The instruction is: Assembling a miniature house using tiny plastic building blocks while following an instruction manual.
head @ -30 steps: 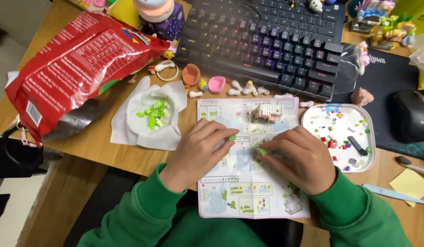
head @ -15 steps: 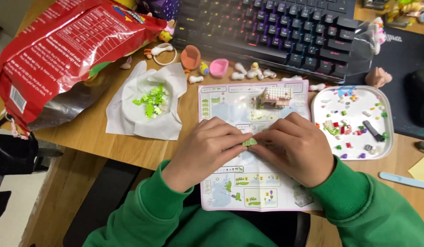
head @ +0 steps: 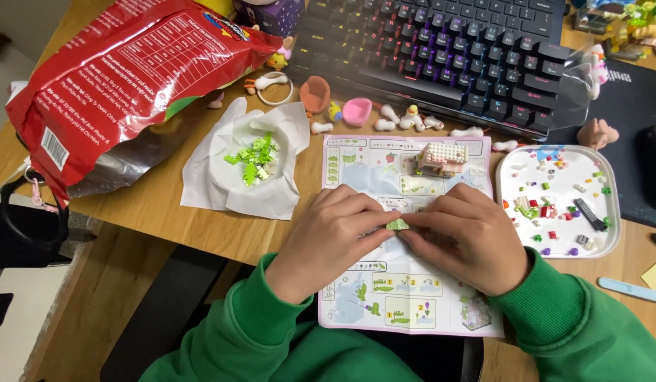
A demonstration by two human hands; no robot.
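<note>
Pinching a small green brick piece [head: 397, 224] between them, the two hands meet fingertip to fingertip over the middle of the instruction sheet [head: 406, 283]. The left hand [head: 328, 237] comes in from the left with its fingers curled tight and closed on the piece; the right hand [head: 466, 237] closes on it from the other side, so the piece sits squarely between them, no nearer one than the other, with its long side running left to right along the line from hand to hand. Just beyond the right hand's knuckles, further up the sheet, stands a small pink and cream brick house [head: 441, 158], apart from both hands. Right of the right hand, beside the sheet's edge, lies a white tray [head: 611, 244] scattered with tiny loose bricks in several colours. Left of the left hand, well apart from it, a white paper napkin [head: 200, 191] carries a heap of light green bricks [head: 254, 157]. Beyond everything, at the far side of the worktop [head: 158, 212], runs a black keyboard [head: 441, 49] with little toy figures along its near edge, and a big red snack bag [head: 123, 78] lies far off to the left.
</note>
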